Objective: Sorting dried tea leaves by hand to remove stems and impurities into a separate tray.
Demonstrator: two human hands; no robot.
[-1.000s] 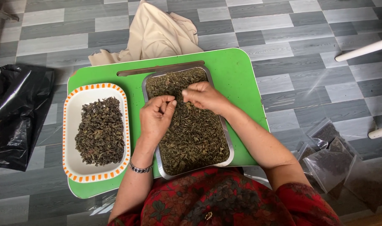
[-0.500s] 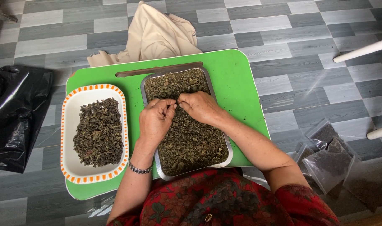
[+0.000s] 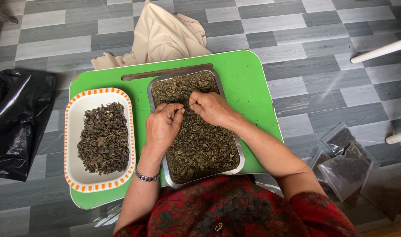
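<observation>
A metal tray point(image 3: 240, 157) full of dried green-brown leaves point(image 3: 200, 149) lies on a small green table point(image 3: 248, 83). Both hands rest on the leaves near the tray's middle. My left hand point(image 3: 162, 126) has its fingers curled with the fingertips pinched together over some leaves. My right hand point(image 3: 212, 108) lies just to the right of it, fingers bent down into the pile, fingertips almost touching the left hand's. To the left stands a white dish with an orange-patterned rim point(image 3: 71, 131) holding a darker heap of dried leaves point(image 3: 104, 137).
A beige cloth point(image 3: 165, 35) lies beyond the table on the grey tiled floor. A black plastic bag point(image 3: 16, 118) lies at the left. Several clear packets of dark leaves point(image 3: 349, 162) lie at the right, near white furniture legs point(image 3: 380, 52).
The right hand drew down and left toward the left hand, then shifted slightly back up; the left hand's fingers curled tighter over the leaves. Tray and dish stayed put.
</observation>
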